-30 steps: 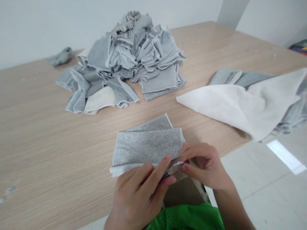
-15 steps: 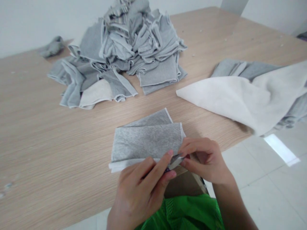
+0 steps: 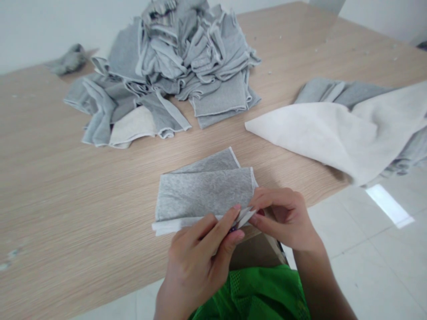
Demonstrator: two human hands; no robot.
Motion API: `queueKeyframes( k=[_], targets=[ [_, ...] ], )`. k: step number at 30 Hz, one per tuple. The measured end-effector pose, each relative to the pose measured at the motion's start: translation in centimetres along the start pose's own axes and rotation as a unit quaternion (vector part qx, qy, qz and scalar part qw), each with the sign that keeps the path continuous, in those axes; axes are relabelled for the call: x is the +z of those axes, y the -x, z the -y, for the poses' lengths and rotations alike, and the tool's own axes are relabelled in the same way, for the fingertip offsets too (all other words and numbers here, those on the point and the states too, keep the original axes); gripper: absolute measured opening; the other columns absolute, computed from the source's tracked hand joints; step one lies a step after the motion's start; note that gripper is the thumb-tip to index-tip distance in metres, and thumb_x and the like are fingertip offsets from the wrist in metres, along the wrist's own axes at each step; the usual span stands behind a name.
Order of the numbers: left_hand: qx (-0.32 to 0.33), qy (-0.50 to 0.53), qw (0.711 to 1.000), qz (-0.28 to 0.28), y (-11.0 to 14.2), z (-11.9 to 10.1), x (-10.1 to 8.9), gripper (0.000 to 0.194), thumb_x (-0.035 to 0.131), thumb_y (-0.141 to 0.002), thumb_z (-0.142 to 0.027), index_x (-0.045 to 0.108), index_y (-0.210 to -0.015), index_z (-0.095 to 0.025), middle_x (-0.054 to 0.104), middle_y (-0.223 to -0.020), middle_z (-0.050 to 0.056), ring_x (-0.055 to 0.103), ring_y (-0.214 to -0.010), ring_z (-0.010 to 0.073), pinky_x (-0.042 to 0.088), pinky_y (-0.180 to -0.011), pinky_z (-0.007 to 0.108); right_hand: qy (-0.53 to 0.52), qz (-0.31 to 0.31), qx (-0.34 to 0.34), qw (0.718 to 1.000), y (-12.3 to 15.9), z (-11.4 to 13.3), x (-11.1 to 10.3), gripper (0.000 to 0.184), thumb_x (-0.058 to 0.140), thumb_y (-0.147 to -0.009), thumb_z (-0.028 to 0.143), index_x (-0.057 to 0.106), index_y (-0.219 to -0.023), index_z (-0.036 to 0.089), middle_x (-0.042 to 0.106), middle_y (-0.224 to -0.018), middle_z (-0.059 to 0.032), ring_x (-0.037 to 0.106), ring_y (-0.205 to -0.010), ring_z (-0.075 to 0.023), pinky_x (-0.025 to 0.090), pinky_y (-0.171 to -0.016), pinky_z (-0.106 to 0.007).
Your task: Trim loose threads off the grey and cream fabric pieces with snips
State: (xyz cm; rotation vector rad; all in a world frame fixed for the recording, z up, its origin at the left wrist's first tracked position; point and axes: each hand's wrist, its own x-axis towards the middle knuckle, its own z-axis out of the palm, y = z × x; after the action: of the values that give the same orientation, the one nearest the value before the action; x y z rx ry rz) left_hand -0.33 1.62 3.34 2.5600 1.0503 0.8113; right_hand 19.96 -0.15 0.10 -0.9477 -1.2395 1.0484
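Observation:
A folded grey cloth [image 3: 205, 191] with a white underside lies at the near edge of the wooden table [image 3: 50, 186]. My left hand [image 3: 200, 262] pinches its near right corner, thumb and forefinger closed, with a small dark purple thing I cannot make out between them. My right hand [image 3: 283, 218] meets it from the right, fingers closed on the same corner, where a small pale flap sticks out between the two hands.
A big heap of grey and white cloth pieces [image 3: 173, 66] sits at the back. A large white and grey cloth [image 3: 336, 133] hangs over the right edge. A crumpled grey scrap [image 3: 66, 62] lies at the far left. Tiled floor [image 3: 383, 249] shows on the right.
Both hands have stayed at the cloth's near right corner, working it slightly. The view has tipped down a little, so the heap sits higher in the picture.

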Motion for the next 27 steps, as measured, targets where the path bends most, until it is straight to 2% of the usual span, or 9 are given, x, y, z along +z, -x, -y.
queueKeyframes(
  k=[7,13,20,27],
  targets=[
    [-0.049,0.076,0.996,-0.001,0.2,-0.6,0.3,0.031,0.057,-0.100,-0.027,0.067,-0.129,-0.022,0.076,-0.093,0.005,0.070,-0.070,0.0130,0.054,-0.058,0.020,-0.003,0.009,-0.002,1.000,0.0,-0.1,-0.1,0.010,0.075,-0.082,0.012,0.077,-0.084,0.021,0.073,-0.076,-0.0035,0.061,-0.066,-0.0153,0.048,-0.061,-0.030],
    [-0.117,0.153,0.981,0.005,-0.2,-0.9,0.4,0.026,0.058,-0.098,-0.023,0.074,-0.119,-0.021,0.080,-0.099,0.006,0.075,-0.077,0.0158,0.057,-0.059,0.021,0.012,-0.006,0.014,1.000,0.1,-0.1,0.2,0.004,0.075,-0.084,0.018,0.078,-0.082,0.021,0.073,-0.074,-0.0037,0.061,-0.066,-0.0150,0.048,-0.060,-0.029],
    [-0.168,0.181,0.969,0.009,-0.3,-0.6,0.1,0.024,0.061,-0.096,-0.023,0.077,-0.113,-0.025,0.081,-0.101,0.002,0.077,-0.086,0.0177,0.062,-0.073,0.025,0.028,-0.006,0.031,0.999,0.0,0.2,0.2,0.004,0.075,-0.084,0.019,0.077,-0.081,0.019,0.070,-0.069,-0.0025,0.060,-0.063,-0.0145,0.047,-0.059,-0.028],
    [-0.201,0.220,0.954,-0.041,0.3,0.5,-0.5,0.021,0.062,-0.096,-0.032,0.079,-0.108,-0.033,0.081,-0.102,-0.001,0.077,-0.087,0.0189,0.063,-0.076,0.030,0.036,-0.007,0.046,0.998,-0.2,0.5,0.4,0.006,0.075,-0.084,0.021,0.075,-0.079,0.019,0.068,-0.069,-0.0023,0.058,-0.063,-0.0139,0.045,-0.059,-0.028]
  ],
)
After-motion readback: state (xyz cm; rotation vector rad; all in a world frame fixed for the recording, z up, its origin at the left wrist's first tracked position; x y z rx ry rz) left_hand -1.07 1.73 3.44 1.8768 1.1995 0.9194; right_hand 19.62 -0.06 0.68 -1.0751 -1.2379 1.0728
